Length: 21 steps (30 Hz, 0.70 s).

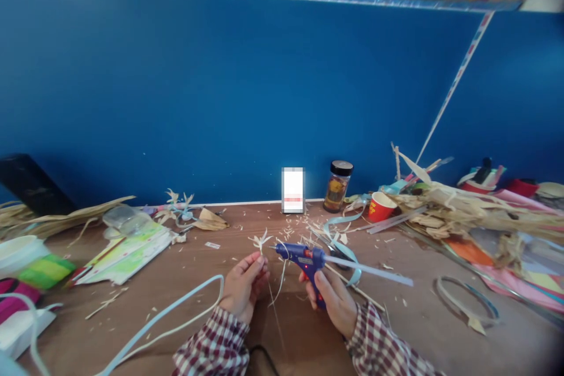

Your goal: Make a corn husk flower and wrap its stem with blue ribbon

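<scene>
Near the middle of the brown table, my left hand [245, 283] pinches the base of a small pale flower [261, 241] with thin pointed petals. My right hand [331, 299] is wrapped round the handle of a blue glue gun [299, 254]. Its nozzle points left and lies close to the flower, just right of my left fingertips; whether they touch I cannot tell. A clear glue stick [374, 270] juts from the back of the gun. A thin pale strand [283, 276] hangs by the nozzle.
A jar with a black lid [338, 187] and a red paper cup [381, 207] stand at the back. Dried husks [467, 205] and coloured paper lie right, beside a hoop [467, 299]. On the left are a painted sheet [127, 252], a white tub [20, 252] and a pale blue looped strip [167, 311].
</scene>
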Each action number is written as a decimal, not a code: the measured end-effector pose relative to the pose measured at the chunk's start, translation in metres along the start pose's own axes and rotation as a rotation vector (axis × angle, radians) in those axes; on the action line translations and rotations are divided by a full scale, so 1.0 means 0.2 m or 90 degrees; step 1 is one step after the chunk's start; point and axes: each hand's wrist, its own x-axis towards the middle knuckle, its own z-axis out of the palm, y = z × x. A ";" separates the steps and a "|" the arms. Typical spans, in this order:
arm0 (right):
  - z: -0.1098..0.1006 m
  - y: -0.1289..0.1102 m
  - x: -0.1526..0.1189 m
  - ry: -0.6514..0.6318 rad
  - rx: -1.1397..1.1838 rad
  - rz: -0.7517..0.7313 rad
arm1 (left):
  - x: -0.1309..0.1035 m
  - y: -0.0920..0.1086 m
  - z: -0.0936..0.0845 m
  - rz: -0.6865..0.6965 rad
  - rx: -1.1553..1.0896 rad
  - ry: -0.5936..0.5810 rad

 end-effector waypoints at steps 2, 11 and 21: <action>0.00 0.00 0.00 0.004 -0.008 0.004 | 0.00 0.00 0.00 -0.011 -0.013 0.000; 0.00 0.01 0.00 0.025 -0.015 -0.013 | -0.01 0.00 0.02 -0.075 -0.121 -0.044; 0.00 0.00 0.00 0.037 -0.012 -0.024 | -0.03 0.00 0.02 -0.170 -0.176 -0.080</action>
